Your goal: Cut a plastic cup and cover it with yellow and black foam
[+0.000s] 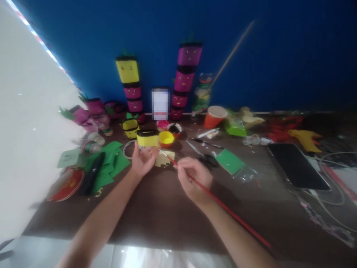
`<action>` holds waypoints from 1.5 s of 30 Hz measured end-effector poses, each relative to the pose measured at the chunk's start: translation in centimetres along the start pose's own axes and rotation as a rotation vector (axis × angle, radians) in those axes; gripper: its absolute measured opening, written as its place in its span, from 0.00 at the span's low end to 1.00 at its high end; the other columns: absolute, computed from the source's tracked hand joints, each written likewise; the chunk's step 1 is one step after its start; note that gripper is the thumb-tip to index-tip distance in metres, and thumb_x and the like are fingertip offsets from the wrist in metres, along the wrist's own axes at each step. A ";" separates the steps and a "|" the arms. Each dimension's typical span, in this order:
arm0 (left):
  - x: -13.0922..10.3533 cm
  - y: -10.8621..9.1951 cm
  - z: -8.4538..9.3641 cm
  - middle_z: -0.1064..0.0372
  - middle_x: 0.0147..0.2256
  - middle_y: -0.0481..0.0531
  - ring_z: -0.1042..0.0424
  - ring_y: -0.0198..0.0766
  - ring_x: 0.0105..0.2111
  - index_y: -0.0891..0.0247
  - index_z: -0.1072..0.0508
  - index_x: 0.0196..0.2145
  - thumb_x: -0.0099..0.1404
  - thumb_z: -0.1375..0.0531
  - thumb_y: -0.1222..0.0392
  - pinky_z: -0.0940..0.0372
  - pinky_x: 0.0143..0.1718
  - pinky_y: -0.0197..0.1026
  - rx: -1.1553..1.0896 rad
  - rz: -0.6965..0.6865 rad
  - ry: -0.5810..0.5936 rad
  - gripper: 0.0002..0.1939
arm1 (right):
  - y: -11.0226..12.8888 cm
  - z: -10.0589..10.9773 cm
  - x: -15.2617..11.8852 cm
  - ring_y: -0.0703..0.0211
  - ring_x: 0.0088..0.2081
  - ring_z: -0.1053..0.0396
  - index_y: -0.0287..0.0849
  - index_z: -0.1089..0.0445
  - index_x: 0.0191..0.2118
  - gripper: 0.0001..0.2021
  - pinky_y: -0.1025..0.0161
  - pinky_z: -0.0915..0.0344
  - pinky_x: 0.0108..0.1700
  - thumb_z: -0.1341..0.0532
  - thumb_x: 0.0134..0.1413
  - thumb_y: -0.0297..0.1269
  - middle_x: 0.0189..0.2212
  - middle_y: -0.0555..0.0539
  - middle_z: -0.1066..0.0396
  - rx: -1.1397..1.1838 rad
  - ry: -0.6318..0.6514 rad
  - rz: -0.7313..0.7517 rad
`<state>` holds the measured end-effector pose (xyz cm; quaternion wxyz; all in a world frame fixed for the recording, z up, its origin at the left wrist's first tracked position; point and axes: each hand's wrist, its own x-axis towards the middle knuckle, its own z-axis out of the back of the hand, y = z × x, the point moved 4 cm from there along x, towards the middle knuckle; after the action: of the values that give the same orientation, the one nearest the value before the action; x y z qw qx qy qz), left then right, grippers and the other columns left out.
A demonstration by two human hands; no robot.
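Between its fingers, my left hand (144, 160) holds up a small yellow cup (147, 139) with a black band round its top. My right hand (194, 178) is closed round a long red paintbrush (223, 206), whose tip points left toward the cup's lower edge; whether it touches cannot be made out. Just behind the cup stand a pot of yellow paint (166, 139), a pot of black paint (174, 129) and a pink pot (162, 125). A pale yellow paper piece (165, 159) lies on the table below the brush tip.
Stacked purple and yellow cups with faces (184, 80) stand along the blue wall. Green paper (107, 167) and a roll of tape (129, 149) lie left. Scissors (208, 160), an orange cup (215, 117), a tablet-like device (299, 166) and a yellow glue gun (305, 139) are right.
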<state>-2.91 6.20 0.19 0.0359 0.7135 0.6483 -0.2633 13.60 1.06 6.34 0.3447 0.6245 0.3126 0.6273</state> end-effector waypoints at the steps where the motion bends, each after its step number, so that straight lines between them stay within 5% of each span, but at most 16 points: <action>1: 0.0 0.0 0.0 0.30 0.30 0.58 0.27 0.38 0.30 0.72 0.31 0.44 0.64 0.53 0.40 0.29 0.31 0.36 0.000 0.006 -0.001 0.31 | 0.0 0.0 0.0 0.61 0.30 0.29 0.43 0.36 0.29 0.04 0.63 0.31 0.32 0.42 0.53 0.29 0.26 0.48 0.30 0.000 -0.013 -0.004; 45: -0.3 0.3 0.0 0.31 0.27 0.59 0.28 0.39 0.28 0.75 0.30 0.40 0.64 0.55 0.38 0.30 0.32 0.38 0.076 0.031 -0.026 0.32 | -0.1 0.1 -0.1 0.61 0.33 0.28 0.43 0.34 0.32 0.02 0.63 0.29 0.35 0.41 0.54 0.30 0.30 0.47 0.28 -0.007 -0.075 -0.015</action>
<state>-2.64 5.89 0.23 0.0213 0.7208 0.6263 -0.2963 13.75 1.02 6.20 0.3633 0.6440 0.3018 0.6018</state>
